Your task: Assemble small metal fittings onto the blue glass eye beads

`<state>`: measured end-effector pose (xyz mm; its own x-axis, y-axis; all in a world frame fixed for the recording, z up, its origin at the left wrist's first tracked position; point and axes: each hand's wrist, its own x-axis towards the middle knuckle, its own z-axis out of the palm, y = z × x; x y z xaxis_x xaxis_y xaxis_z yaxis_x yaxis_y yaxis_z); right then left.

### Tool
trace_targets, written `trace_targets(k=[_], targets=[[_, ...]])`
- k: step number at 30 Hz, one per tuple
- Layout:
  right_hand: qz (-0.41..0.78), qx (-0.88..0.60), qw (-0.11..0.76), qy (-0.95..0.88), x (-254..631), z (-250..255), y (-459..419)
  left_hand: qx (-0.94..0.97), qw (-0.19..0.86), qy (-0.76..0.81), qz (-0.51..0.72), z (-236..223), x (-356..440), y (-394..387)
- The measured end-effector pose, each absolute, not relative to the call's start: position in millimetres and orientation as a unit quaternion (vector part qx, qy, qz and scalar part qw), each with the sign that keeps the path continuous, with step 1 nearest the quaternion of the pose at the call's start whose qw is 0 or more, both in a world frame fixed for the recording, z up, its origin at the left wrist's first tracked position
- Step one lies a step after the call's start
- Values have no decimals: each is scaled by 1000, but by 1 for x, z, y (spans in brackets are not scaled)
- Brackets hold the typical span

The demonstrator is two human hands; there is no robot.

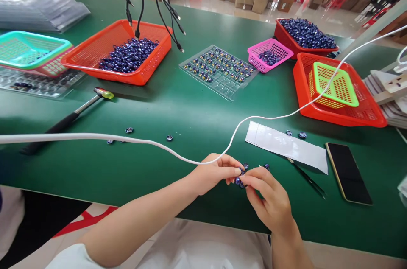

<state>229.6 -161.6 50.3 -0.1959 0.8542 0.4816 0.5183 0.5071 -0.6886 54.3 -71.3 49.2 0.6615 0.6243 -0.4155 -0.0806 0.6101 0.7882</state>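
My left hand (pixel 213 175) and my right hand (pixel 270 201) meet over the near part of the green table (pixel 178 107). Both pinch a small dark blue shiny piece (pixel 241 180) between their fingertips. Another such piece (pixel 245 166) lies just behind the fingers, and one (pixel 266 166) sits by my right hand's knuckles. A white cable (pixel 127 139) runs across the table and over my left hand.
An orange basket (pixel 95 59) of blue pieces and a clear tray (pixel 219 69) stand at the back. A pink basket (pixel 269 53), two more orange baskets (pixel 337 107), a white strip (pixel 286 146), a phone (pixel 348 172), a pen (pixel 307 179), a hammer (pixel 68 118) and loose pieces (pixel 169 138) lie around.
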Motion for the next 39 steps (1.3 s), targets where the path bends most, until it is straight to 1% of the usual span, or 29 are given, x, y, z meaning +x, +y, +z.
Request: trace_targets(k=[4,8,14,23,28,32,36,39], targets=[[172,-492,465,-716,229,51,-164,453,781,359,239,50,55,-77],[169,-523,485,-681,229,50,-166,483,759,345,268,52,54,-82],[180,-521,492,-674,228,48,-166,554,697,327,315,49,53,-87],[143,-542,474,-679,227,47,-165,674,572,319,341,48,51,-87],[182,-548,487,-655,224,48,-163,733,477,265,406,47,53,-88],[171,-557,486,-651,223,48,-161,758,413,244,443,42,56,-91],[137,-550,481,-669,222,47,-161,767,390,246,446,39,57,-92],[141,-551,476,-671,223,48,-161,762,406,258,434,39,57,-92]])
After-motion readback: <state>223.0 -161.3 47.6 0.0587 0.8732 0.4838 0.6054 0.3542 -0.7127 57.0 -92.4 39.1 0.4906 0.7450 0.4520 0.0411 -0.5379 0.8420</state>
